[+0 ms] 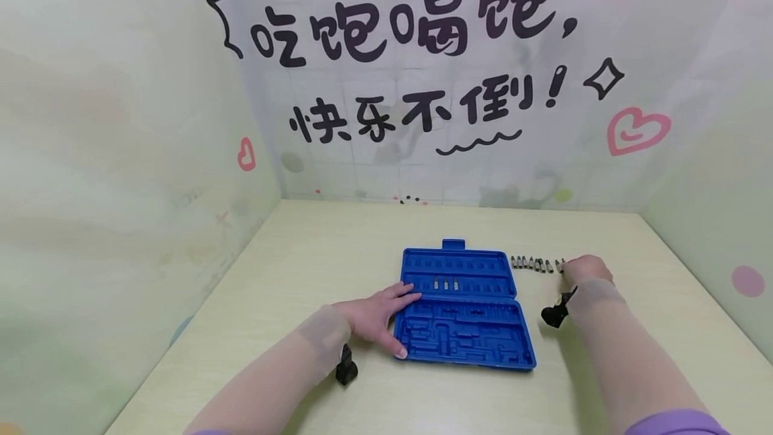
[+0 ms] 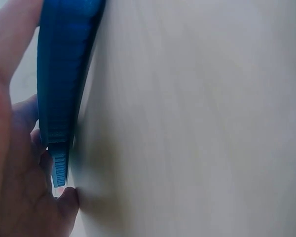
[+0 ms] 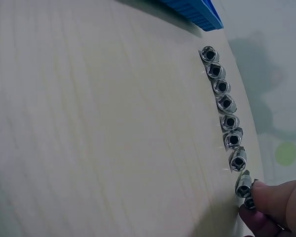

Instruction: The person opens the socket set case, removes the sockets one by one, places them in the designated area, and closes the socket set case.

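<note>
A blue plastic tool case (image 1: 464, 299) lies unfolded on the table, with moulded slots in both halves. My left hand (image 1: 376, 314) rests along its left edge, fingers spread over the rim and thumb at the near corner. In the left wrist view the case's ribbed side wall (image 2: 64, 84) stands beside the palm. Three small metal socket bits (image 1: 446, 283) stand in the far half. To the right of the case, several more socket bits (image 3: 227, 103) form a row. At the row's right end my right hand (image 1: 588, 270) pinches a socket bit (image 3: 250, 203) between thumb and finger.
The pale wood-grain table (image 1: 290, 247) is bordered by printed walls (image 1: 386, 173) at the back and sides. A latch tab (image 1: 453, 244) sticks out from the case's far edge. Black wrist-worn devices (image 1: 347, 366) hang below both wrists.
</note>
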`<action>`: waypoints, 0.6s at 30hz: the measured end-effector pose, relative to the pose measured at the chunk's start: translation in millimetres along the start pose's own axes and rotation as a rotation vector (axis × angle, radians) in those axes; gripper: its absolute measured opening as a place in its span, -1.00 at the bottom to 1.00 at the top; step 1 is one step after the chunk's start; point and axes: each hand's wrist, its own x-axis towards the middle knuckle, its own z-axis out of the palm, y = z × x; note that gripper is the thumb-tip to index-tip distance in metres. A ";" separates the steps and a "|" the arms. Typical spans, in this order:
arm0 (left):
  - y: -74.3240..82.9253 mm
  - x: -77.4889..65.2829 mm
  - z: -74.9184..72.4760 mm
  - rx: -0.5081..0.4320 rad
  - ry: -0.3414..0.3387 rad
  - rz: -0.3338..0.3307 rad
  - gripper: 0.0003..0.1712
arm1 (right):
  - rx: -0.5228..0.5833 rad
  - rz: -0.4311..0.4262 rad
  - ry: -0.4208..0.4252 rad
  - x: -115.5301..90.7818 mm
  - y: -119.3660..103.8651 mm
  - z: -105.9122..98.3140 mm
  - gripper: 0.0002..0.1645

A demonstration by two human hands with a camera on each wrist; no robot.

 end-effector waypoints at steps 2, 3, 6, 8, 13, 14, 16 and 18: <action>0.0 0.6 0.3 -0.002 0.002 0.001 0.24 | 0.005 0.013 0.001 -0.1 -1.0 0.7 -0.49; 0.0 0.8 0.4 -0.003 0.003 0.001 0.24 | 0.000 0.014 0.001 1.4 -0.6 1.6 -0.48; 0.2 1.1 0.4 -0.005 0.004 -0.002 0.24 | -0.021 0.014 -0.003 6.7 1.2 4.2 -0.45; 0.7 0.8 0.2 -0.007 0.002 -0.004 0.24 | -0.040 0.012 -0.007 12.2 4.0 6.4 -0.45; 0.8 -0.1 -0.2 -0.003 -0.001 -0.004 0.24 | -0.037 0.016 -0.033 20.9 8.9 9.9 -0.43; 0.5 0.1 -0.2 -0.003 -0.002 -0.003 0.24 | -0.034 0.019 -0.036 21.5 9.1 10.2 -0.43; 0.5 0.0 0.1 -0.006 -0.002 -0.003 0.24 | -0.035 0.015 -0.041 23.2 9.8 10.8 -0.42; 0.4 0.0 0.2 -0.010 -0.001 -0.004 0.24 | -0.056 0.009 -0.045 25.0 10.7 11.1 -0.40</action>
